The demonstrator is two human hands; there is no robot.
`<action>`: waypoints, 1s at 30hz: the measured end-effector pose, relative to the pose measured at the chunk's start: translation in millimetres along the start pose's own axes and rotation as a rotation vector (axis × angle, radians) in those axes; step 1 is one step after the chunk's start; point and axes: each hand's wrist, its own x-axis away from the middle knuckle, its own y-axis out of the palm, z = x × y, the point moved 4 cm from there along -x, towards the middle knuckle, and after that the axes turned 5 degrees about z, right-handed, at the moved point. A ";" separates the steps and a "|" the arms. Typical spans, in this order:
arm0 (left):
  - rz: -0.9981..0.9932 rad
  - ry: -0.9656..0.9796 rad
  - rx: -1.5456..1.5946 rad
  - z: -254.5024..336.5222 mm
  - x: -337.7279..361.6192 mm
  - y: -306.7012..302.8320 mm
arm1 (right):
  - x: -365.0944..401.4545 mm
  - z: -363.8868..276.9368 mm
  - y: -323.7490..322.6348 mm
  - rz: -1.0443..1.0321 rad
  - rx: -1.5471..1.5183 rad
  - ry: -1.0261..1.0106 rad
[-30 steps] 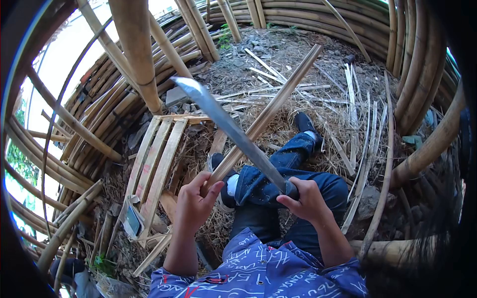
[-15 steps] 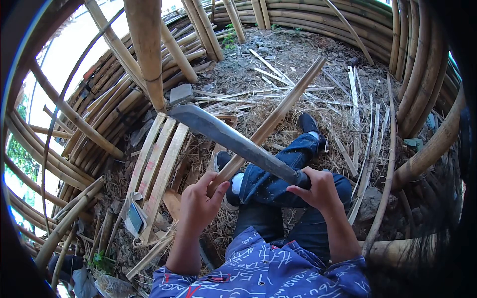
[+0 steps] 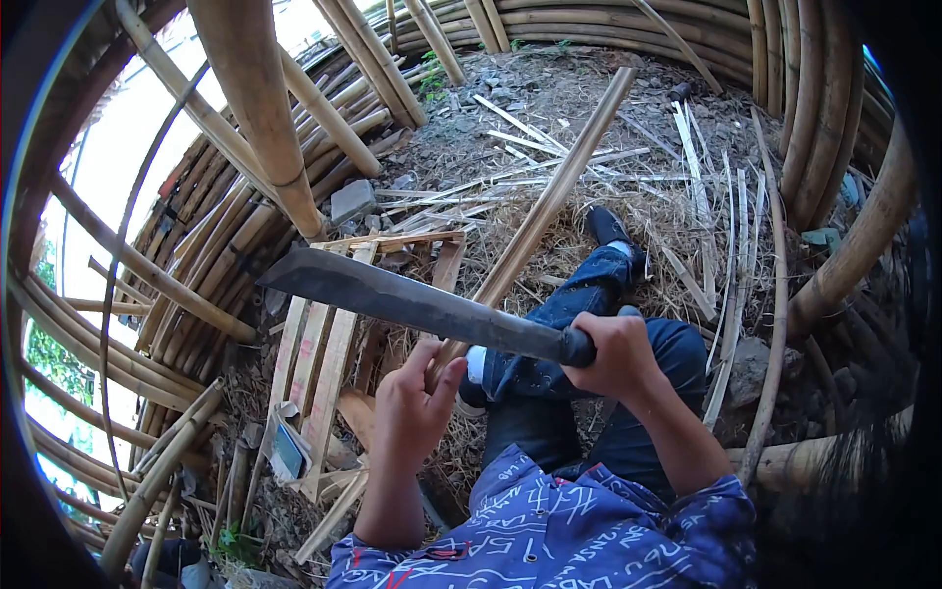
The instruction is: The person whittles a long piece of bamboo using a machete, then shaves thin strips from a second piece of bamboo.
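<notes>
My right hand [image 3: 616,355] is wrapped round the dark handle of a machete [image 3: 402,302]. Its broad grey blade points left, the tip out past the wooden pallet. In my left hand [image 3: 417,398] is the lower end of a long split bamboo strip [image 3: 559,191], which slants up and away to the right. The blade crosses over the strip just above my left fingers, hiding a short length of it. Below both lie my legs in dark jeans [image 3: 579,304], one foot stretched forward on the straw.
A slatted wooden pallet [image 3: 339,353] stands at left, with a phone [image 3: 287,450] on papers on it. Split strips [image 3: 699,187] and straw litter the ground. Upright bamboo poles [image 3: 260,108] and stacked bamboo [image 3: 628,39] surround me. A grey block [image 3: 353,201] sits beyond the pallet.
The machete has swung so its blade lies flatter and its tip is lower and further left. The bamboo strip stands a little steeper. The whole view has shifted slightly.
</notes>
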 end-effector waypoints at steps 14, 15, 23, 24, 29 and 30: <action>0.134 0.200 -0.091 10.2 0.9 13.6 | -22.4 13.0 -16.1 0.026 0.223 0.007; 0.133 0.201 -0.092 10.9 2.3 11.6 | -25.9 19.5 -19.8 0.027 0.223 0.008; 0.071 0.148 -0.157 4.6 10.1 20.6 | -13.1 73.1 -32.4 0.096 0.133 0.379; 0.061 0.152 -0.153 5.2 9.1 24.2 | -7.4 64.8 -24.6 0.070 0.145 0.311; 0.030 0.200 -0.142 11.8 8.4 33.2 | -1.3 21.9 -1.1 -0.016 0.142 0.088; 0.025 0.203 -0.148 11.4 8.9 33.2 | -2.5 19.5 1.5 -0.028 0.144 0.059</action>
